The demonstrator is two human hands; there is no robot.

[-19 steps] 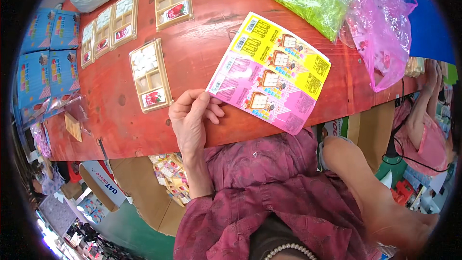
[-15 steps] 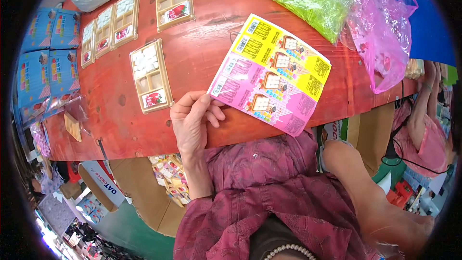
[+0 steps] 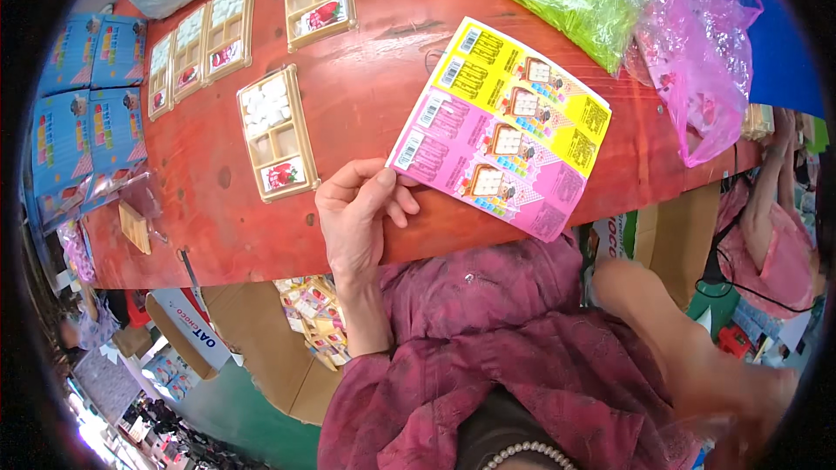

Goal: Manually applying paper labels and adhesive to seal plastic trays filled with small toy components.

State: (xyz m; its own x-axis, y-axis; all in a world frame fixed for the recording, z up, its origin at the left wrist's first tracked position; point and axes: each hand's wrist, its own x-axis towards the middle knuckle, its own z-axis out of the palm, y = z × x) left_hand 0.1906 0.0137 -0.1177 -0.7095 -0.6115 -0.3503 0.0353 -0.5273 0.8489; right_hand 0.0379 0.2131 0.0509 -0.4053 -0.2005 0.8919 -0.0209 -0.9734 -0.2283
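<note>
My left hand [image 3: 361,218] pinches the lower left corner of a printed sheet of labels [image 3: 501,135] between thumb and fingers. The sheet has yellow bands above pink ones and is held tilted over the table's near edge. Off to the lower right, away from the table, is my right hand [image 3: 753,405], smeared by motion, so its fingers cannot be made out. Close to my left hand lies a tan compartment tray [image 3: 277,135] with white pieces and a strawberry-picture packet in it.
More filled trays [image 3: 228,26] stand at the back left, beside stacked blue boxes [image 3: 117,126]. A green plastic bundle [image 3: 566,0] and a pink bag [image 3: 697,61] lie at the far right. Below the table sits an open carton [image 3: 257,331] beside small packets [image 3: 313,318]. Another person's arm [image 3: 762,209] shows at right.
The label sheet and my left hand appear slightly farther right, along with a small shift of the whole view. My right hand has moved a little lower, blurred in motion.
</note>
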